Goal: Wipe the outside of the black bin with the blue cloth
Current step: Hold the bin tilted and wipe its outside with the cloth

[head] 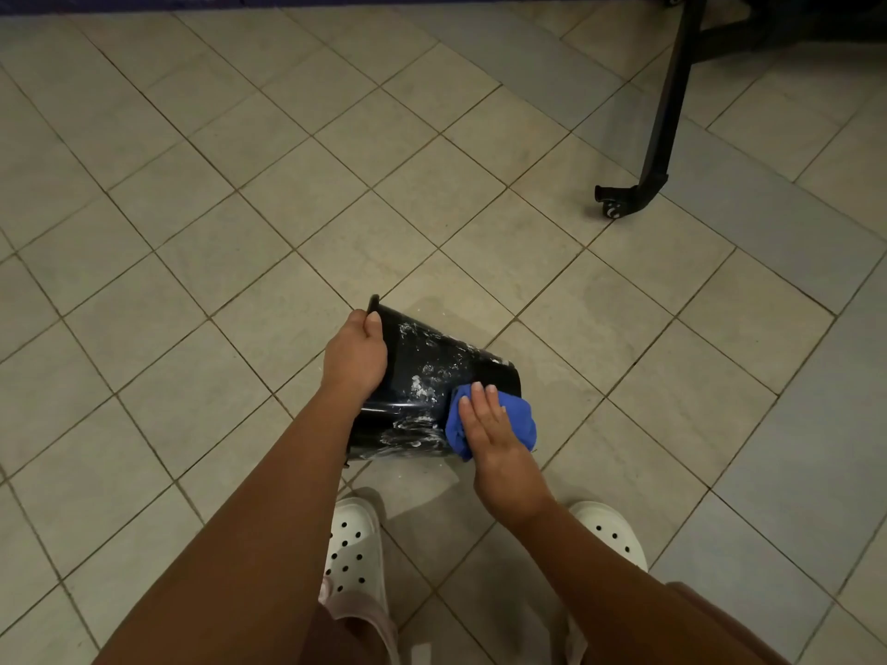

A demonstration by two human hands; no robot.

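Black bin (422,367) is tipped over on the tiled floor (240,232), its wall streaked with white smears (421,389). Left hand (355,358) grips its rim with curled fingers; right hand (489,436), fingers straight, presses the blue cloth (522,419) against its wall near the base

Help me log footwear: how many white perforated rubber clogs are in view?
2. One white perforated rubber clog lies below the tilted black plastic bin, beside the left forearm; the other lies right of the right forearm, partly hidden by it.
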